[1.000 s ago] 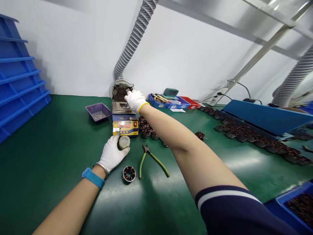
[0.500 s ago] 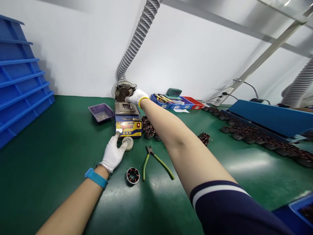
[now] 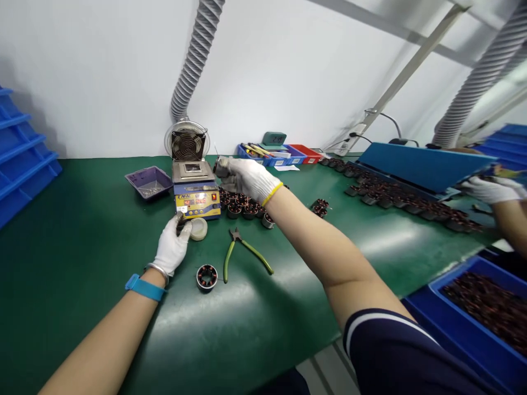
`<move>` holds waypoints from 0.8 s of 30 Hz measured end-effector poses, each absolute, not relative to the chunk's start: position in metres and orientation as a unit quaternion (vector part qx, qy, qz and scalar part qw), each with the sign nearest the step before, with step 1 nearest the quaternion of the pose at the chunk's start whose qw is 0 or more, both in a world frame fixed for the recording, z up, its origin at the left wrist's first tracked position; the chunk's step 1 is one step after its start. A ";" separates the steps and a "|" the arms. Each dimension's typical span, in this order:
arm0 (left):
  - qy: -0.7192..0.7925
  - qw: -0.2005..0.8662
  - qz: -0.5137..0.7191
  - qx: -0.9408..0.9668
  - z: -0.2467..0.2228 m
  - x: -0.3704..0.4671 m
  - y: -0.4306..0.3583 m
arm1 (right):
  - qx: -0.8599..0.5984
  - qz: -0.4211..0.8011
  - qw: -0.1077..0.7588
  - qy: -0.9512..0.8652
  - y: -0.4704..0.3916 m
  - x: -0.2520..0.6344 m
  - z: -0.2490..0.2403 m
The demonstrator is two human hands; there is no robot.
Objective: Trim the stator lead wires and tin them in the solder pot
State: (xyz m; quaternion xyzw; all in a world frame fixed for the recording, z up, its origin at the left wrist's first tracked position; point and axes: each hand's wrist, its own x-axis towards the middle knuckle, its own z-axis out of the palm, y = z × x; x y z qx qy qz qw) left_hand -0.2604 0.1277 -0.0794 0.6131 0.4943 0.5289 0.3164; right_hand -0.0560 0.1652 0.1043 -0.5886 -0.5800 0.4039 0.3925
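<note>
The right hand [image 3: 251, 176], in a white knit glove with a yellow cuff edge, is closing its fingers around a small wound part [image 3: 221, 167] and is holding it in the air just to the right of the yellow and blue heated unit [image 3: 197, 202]. The part is looking short and round, dark grey with a dull metallic side; a thin wire is sticking up from it, and the gloved fingers are covering much of the rest. The left hand [image 3: 172, 241], also gloved in white, is lying on the worktop [image 3: 173, 334] partly open, with fingertips bent and darkened near the unit's lower front and the thumb next to a pale round container [image 3: 198, 229]; the view is too small there to tell whether its fingers are gripping anything.

A similar loose ring [image 3: 206, 278] is standing upright on the worktop, in front of the container, opening upward. It is showing a bright silvery rim, a black inner body and coppery red-orange windings spaced around the hollow middle. Green-handled pliers [image 3: 236, 236] are lying to its right with their handles spread. More wound parts [image 3: 234, 209] are sitting in a cluster beside the unit, dark and copper-coloured. A purple tray [image 3: 146, 175] is resting to the left of the unit, holding small silvery bits. At far right, a co-worker's gloved hands [image 3: 489, 189] are reaching in by a blue panel [image 3: 424, 167].
</note>
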 end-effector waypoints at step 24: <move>0.540 0.338 0.563 0.527 -0.078 -0.282 0.123 | -0.611 0.188 0.196 -0.743 0.044 -0.047 -0.020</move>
